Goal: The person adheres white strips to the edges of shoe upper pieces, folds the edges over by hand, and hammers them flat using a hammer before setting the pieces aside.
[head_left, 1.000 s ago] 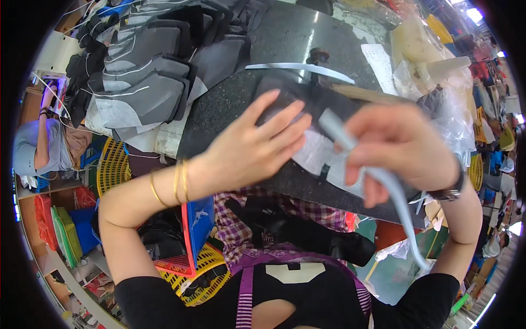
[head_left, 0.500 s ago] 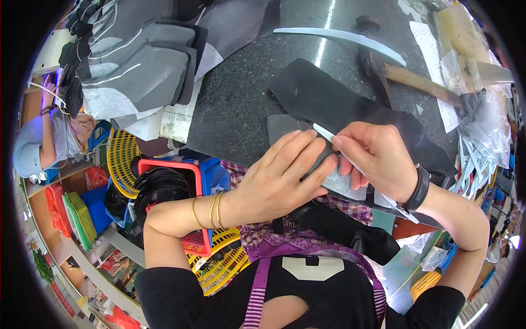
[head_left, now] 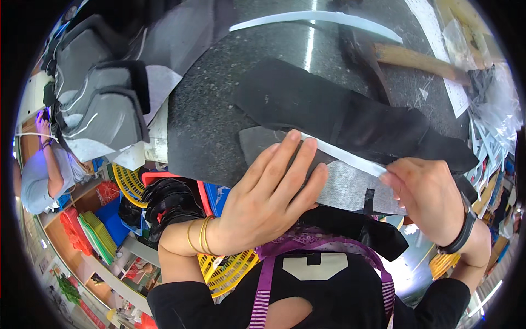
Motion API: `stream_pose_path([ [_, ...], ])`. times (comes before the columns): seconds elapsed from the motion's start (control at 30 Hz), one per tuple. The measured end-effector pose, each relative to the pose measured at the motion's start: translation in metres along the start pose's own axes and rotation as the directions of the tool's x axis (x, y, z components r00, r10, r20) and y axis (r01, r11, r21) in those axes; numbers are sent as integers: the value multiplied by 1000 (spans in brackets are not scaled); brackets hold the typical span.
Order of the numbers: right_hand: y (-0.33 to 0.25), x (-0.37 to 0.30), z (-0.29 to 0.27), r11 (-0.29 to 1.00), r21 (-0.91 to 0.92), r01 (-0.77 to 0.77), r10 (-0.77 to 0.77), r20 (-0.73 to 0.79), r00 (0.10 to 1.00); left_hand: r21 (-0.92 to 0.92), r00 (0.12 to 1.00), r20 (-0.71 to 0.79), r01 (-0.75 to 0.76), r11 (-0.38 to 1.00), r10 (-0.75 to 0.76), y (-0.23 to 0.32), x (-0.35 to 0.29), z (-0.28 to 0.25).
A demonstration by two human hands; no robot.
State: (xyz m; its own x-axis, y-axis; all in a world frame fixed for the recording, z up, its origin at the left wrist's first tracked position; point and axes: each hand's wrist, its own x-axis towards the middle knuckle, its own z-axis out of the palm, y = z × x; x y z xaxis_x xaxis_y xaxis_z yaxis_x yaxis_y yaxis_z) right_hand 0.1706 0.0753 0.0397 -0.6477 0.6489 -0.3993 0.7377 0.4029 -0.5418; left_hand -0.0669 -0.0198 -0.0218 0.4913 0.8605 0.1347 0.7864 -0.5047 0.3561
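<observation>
A narrow white strip [head_left: 345, 156] lies along the upper edge of a grey cut piece [head_left: 350, 186], which carries a pale fabric-like patch. With fingers stretched out flat, my left hand [head_left: 271, 192] presses on the strip's left end and the grey piece. My right hand [head_left: 430, 192] pinches the strip's right end between thumb and fingers and keeps it stretched. Just beyond the strip lies a long black cut piece [head_left: 307, 93]. A small black tab [head_left: 369, 198] shows at the near edge of the pale patch.
A hammer with a wooden handle [head_left: 422, 63] and a curved pale-blue strip [head_left: 323, 17] lie on the dark speckled table [head_left: 203, 126]. Stacked grey pieces [head_left: 109, 120] stand at left. Pale strips [head_left: 485, 148] and clear plastic bags [head_left: 496, 101] crowd the right. Another person [head_left: 49, 170] works far left.
My right hand has moved right along the white strip to its far end, drawing it out straight. My left hand now lies flatter over its left end. The view has shifted slightly.
</observation>
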Motion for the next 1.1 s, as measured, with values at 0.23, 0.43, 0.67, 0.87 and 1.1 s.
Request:
stream_pose_path([
  [0.23, 15, 17, 0, 1000, 8, 17, -17, 10, 1000, 206, 991, 104, 56, 977, -79, 26, 29, -21],
  [0.43, 14, -7, 4, 974, -12, 227, -226, 54, 973, 130, 979, 52, -202, 971, 196, 33, 35, -2],
  [0.67, 35, -45, 7, 998, -7, -59, 60, 62, 996, 119, 943, 177, -304, 945, 281, 28, 42, -8],
  [0.87, 34, -63, 21, 993, 117, 6, 3, -79, 997, 215, 968, 161, -224, 951, 192, 52, 39, 6],
  [1.1, 47, -65, 17, 896, 419, -148, 211, -109, 971, 201, 957, 280, -128, 971, 68, 67, 32, 3],
])
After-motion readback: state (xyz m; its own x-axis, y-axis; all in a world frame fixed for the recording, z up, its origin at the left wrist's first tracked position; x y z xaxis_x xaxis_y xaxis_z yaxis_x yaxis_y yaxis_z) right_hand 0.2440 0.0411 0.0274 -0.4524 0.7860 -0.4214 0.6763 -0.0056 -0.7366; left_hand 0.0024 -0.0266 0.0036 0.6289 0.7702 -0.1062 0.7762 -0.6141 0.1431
